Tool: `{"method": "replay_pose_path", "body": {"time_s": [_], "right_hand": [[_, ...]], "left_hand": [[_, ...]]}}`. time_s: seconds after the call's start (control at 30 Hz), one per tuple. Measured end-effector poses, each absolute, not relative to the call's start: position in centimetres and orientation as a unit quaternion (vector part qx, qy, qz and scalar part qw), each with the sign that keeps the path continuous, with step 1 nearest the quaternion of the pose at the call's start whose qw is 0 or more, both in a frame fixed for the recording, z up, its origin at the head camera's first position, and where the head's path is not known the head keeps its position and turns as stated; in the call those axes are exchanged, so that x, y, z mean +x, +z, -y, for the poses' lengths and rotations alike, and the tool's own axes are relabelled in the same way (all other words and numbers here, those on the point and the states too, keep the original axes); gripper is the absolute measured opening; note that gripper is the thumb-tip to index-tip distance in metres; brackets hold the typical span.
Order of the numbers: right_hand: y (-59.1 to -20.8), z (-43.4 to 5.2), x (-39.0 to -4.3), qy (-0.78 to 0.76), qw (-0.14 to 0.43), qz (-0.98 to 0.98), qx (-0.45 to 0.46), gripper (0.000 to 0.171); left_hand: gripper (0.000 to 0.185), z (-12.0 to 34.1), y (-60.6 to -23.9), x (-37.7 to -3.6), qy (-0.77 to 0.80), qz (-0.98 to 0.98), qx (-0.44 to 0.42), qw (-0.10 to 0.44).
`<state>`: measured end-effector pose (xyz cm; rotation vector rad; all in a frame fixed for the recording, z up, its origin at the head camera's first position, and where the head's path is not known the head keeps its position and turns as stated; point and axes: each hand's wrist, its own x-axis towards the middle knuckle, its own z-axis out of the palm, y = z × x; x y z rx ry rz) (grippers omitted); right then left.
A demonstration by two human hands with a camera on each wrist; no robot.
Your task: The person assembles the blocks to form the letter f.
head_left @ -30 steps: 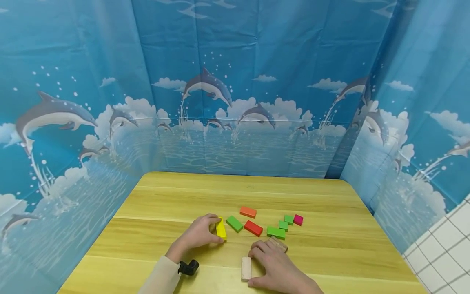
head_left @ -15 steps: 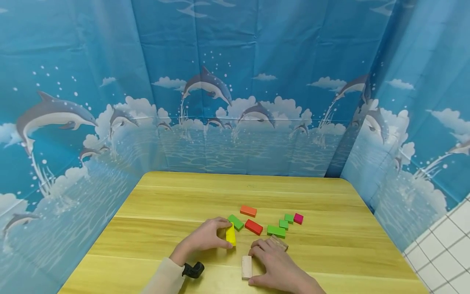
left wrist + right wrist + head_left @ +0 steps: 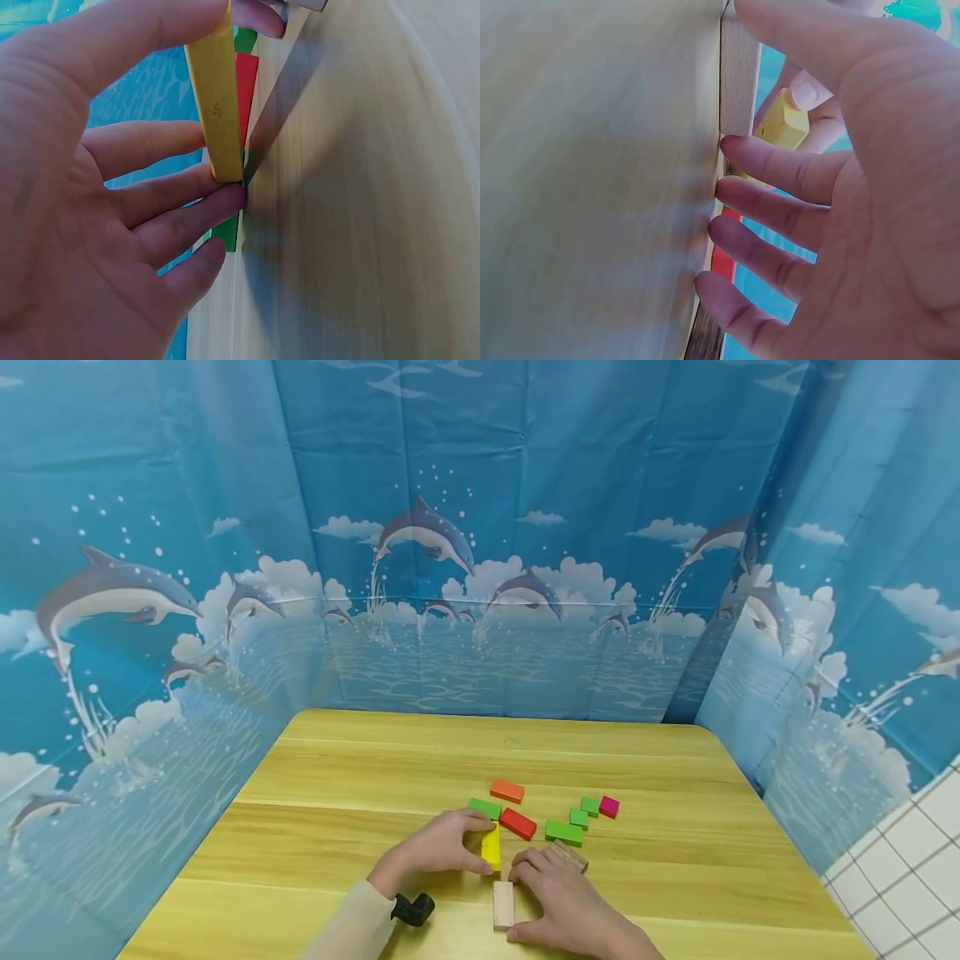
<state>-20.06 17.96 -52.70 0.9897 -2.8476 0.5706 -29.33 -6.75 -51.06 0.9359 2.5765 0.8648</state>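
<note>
While pinching a smooth, glossy yellow rectangular block lengthwise between thumb and fingertips of the left hand, spans a pale wooden block end to end with the right hand, thumb at the near end, index fingertip at the far one. Has that straight-edged, finely grained wood flat on the bench, left of the right palm, with the yellow one just past its far end across a narrow gap. Cannot tell contact between yellow and bench. Spreads the remaining right fingers in a loose fan, beside a darker brown wooden block with streaky grain, partly hidden by the knuckles. Just past the left fingertips, has a painted green block, touching or nearly touching a crisp-edged red block to its right, and farther out an orange block. Beyond the right hand, has a second green block, two small green cubes and a magenta cube in a slanting line. Wears a cream sleeve behind the left hand. Far beyond both hands, faces a creased blue dolphin-print curtain.
</note>
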Motion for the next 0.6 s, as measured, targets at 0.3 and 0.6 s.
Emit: {"method": "replay_pose_path", "body": {"time_s": [0.3, 0.6], "right_hand": [[-52.8, -18.0, -20.1, 0.179, 0.037, 0.931, 0.316, 0.060], [-52.8, -17.9, -20.1, 0.162, 0.030, 0.940, 0.300, 0.060]], "left_hand": [[0.075, 5.3, -51.3, -29.8, 0.285, -0.889, 0.329, 0.139], [0.079, 4.5, -52.0, -29.9, 0.234, -0.905, 0.342, 0.094]]}}
